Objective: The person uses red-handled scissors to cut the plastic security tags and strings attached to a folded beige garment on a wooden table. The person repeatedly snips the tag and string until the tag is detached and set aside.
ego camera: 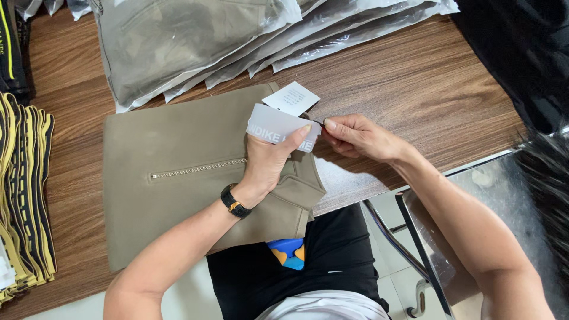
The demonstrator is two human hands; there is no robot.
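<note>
Item: folded olive-khaki garment [172,178] with a metal zip, lying flat on the wooden worktop [415,77], its near edge hanging over the front. Left hand [269,157]: rests on the garment near its collar end, thumb and fingers pinching a pale grey hang tag [278,127] against the cloth; a second, white tag [291,98] lies just behind it. Right hand [358,137]: fingers pressed together at the tips, pinching something small and dark at the grey tag's right end (probably a tag string or fastener; too small to tell). Step in hand, by judgement: fixing or threading the tags onto the garment. Next move calls for a steady hold on the tag and a fine pull or push at the fastening point. Nearby: bagged garments [195,41] stacked at the far side; a pile of black-and-yellow banded items [24,195] at the left edge.
</note>
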